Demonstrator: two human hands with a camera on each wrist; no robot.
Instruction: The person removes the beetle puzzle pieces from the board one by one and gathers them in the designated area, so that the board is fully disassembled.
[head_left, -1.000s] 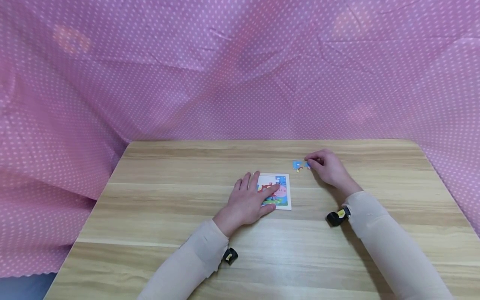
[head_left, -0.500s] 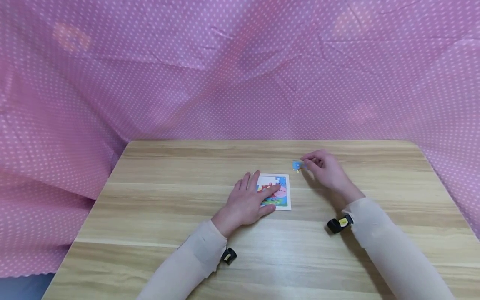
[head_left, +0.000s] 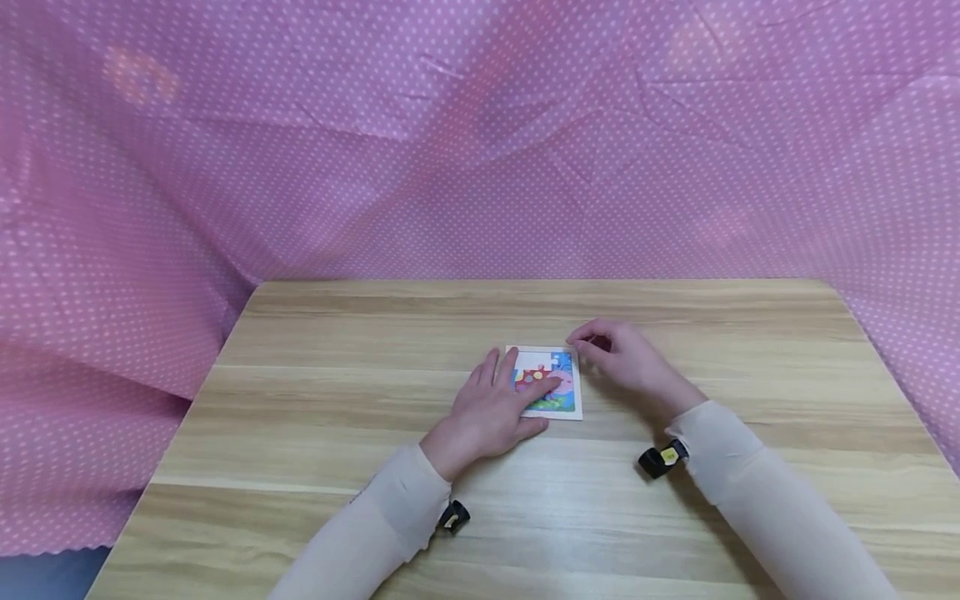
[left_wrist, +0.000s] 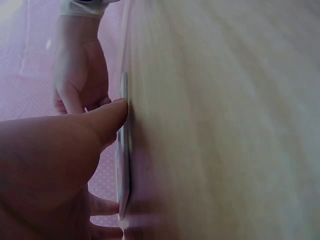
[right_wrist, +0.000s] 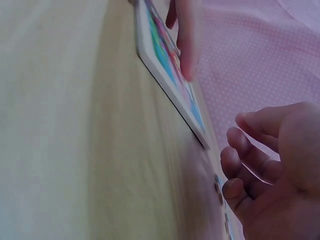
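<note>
A jigsaw puzzle (head_left: 536, 383) in a white frame lies on the table, its picture showing a pink pig face and a red dotted part. White backing shows at its upper left. My left hand (head_left: 491, 408) rests on its left side, fingers spread, index fingertip on the picture and thumb at the near edge. At the frame's upper right corner is my right hand (head_left: 618, 354), thumb and index finger brought together in a pinch and the other fingers curled. The puzzle piece in that pinch is hidden by the fingers.
In the right wrist view, loose puzzle pieces (right_wrist: 218, 189) lie on the table just past the frame; the right hand covers that spot in the head view. The wooden table (head_left: 337, 333) ends at a pink dotted cloth (head_left: 480, 167) behind.
My right hand has picked a blue piece from the loose ones and come left and nearer, to the puzzle's upper right corner. My left hand has stayed nearly still.
</note>
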